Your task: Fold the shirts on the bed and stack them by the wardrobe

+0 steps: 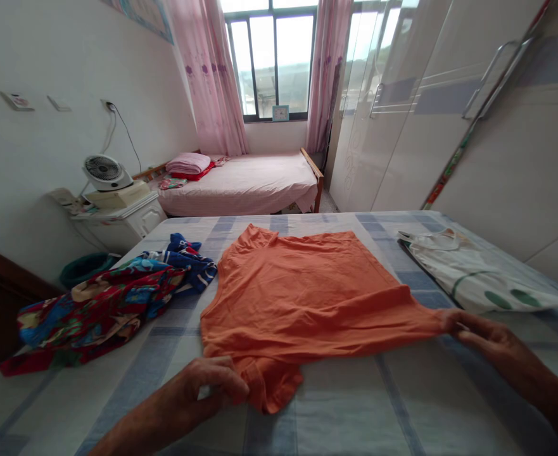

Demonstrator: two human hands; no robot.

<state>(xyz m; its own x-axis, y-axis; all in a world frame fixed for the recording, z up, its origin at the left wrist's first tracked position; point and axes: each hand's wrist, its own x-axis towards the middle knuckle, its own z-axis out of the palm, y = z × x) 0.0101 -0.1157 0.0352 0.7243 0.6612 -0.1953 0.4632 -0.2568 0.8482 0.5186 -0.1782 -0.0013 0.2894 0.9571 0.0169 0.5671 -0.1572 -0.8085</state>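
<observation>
An orange T-shirt point(302, 285) lies spread sideways on the bed's blue-and-white checked sheet point(349, 405). At its near left, my left hand point(216, 383) pinches the cloth beside a sleeve that flops toward me. My right hand point(478, 332) grips the shirt's near right corner and draws it out to a stretched point. Folds run along the near side between the two hands, while the far part lies fairly flat.
Crumpled red and blue patterned clothes point(117, 297) lie left of the shirt. On the right rests a folded white garment point(478, 266) with green marks. Beyond the bed are a pink-covered bed point(254, 183), a white cabinet point(121, 218) with a fan point(105, 171), and a wardrobe point(416, 126).
</observation>
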